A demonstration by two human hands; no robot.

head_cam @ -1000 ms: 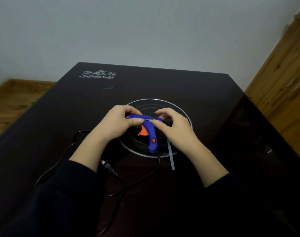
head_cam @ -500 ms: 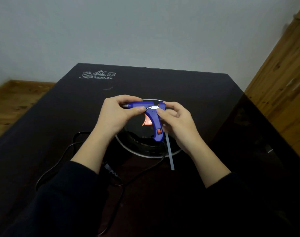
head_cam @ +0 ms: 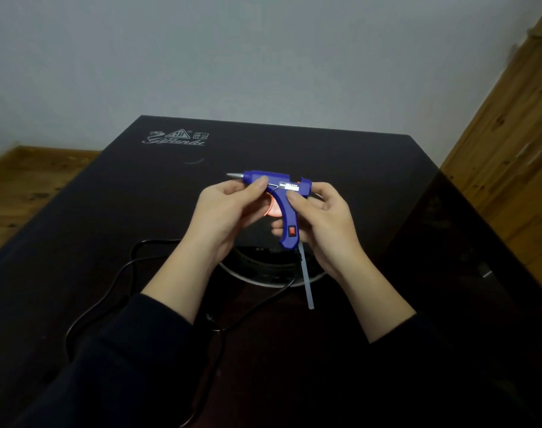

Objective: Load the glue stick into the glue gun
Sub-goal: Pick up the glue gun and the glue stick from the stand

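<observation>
Both hands (head_cam: 226,214) (head_cam: 322,223) grip glue gun (head_cam: 282,193), nozzle pointing left, barrel level.

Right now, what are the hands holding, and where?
Both hold the blue glue gun: left hand pinches the barrel near the nozzle, right hand grips the back and handle.

Black table (head_cam: 341,156) against pale wall (head_cam: 263,57); wood floor (head_cam: 31,180), dim light.
</observation>
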